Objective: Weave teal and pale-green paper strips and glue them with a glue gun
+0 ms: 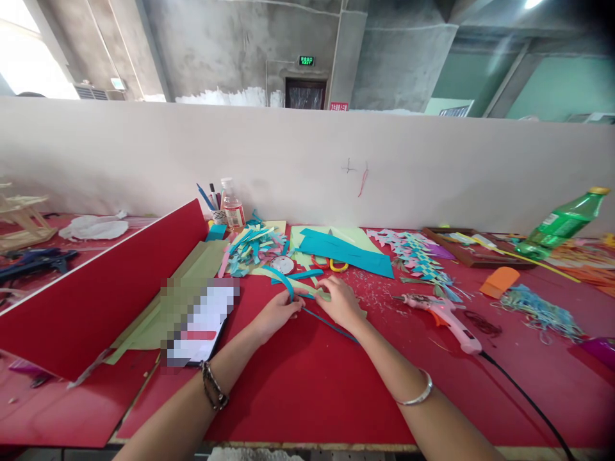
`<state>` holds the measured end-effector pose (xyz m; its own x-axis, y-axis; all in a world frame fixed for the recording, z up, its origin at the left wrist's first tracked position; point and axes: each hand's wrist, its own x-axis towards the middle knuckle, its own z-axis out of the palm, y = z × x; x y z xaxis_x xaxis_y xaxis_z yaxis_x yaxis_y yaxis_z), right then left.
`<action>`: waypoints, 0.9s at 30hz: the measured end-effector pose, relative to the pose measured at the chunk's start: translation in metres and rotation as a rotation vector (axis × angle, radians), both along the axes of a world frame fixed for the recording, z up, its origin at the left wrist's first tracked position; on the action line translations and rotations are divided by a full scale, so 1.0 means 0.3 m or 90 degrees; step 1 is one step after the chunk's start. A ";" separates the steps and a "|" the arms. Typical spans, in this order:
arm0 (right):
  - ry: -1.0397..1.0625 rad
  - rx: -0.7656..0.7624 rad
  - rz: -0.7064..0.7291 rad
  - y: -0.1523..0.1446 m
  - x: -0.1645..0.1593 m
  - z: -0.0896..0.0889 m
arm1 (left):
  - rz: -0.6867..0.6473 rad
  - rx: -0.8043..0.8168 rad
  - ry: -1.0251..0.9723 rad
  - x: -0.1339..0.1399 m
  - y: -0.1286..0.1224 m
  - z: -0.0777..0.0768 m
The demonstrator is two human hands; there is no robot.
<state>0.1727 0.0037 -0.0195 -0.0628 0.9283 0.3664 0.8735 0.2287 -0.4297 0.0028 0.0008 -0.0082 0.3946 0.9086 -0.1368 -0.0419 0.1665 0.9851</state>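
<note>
My left hand [280, 312] is closed in a pinch on a blue paper strip [283, 279], which curls up over the fingers. Close beside it, my right hand [340, 303] has its fingertips pressed together on a pale green paper strip [323, 294]. A narrow blue strip [331, 324] trails from between the hands towards my right wrist. The exact grip is partly hidden by the fingers. Just beyond lie scissors [339, 266] with red and yellow handles, partly covered by a blue paper sheet [350, 251].
A pile of cut strips [257, 246] and a clear bottle [233, 205] stand behind. On the right lie a pink glue gun [451, 317] with its cord, woven paper strips [416, 256] and a tilted green bottle [562, 224]. A phone [204, 326] and a red board [110, 288] are left.
</note>
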 end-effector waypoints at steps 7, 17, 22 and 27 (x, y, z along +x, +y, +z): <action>-0.027 -0.056 -0.004 -0.021 -0.010 0.017 | 0.014 0.006 0.007 0.005 -0.006 0.022; -0.012 -0.059 0.005 -0.022 -0.016 0.027 | 0.029 0.027 0.039 0.005 -0.006 0.020; 0.002 -0.044 0.007 -0.019 -0.015 0.026 | 0.020 0.086 0.051 0.004 -0.001 0.015; 0.030 -0.025 -0.004 -0.013 -0.015 0.025 | 0.072 0.074 0.027 0.004 -0.001 0.018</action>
